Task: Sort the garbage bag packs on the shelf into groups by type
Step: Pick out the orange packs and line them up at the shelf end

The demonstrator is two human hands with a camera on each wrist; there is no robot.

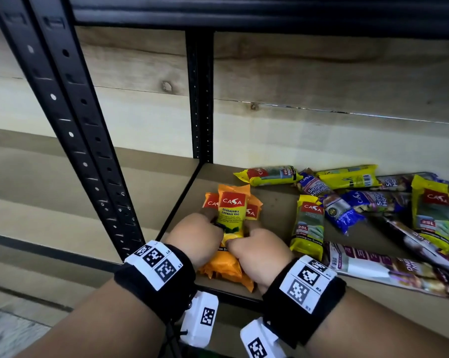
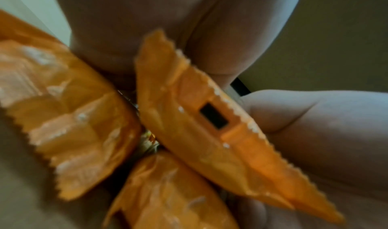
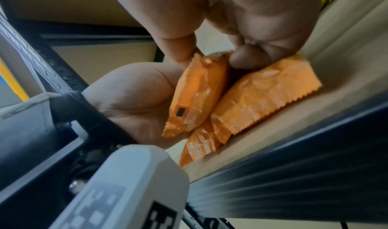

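At the left end of the brown shelf board, the left hand and the right hand hold from both sides the top orange plastic pack of degradable garbage bags, fingers curled on its edges. It lies on other orange packs under it. To do this well, I think both hands should press the packs together and align their edges, so the pile does not slide. To the right, the yellow packs, blue packs and long white-purple packs lie mixed, not yet sorted.

three orange packs, four yellow packs.
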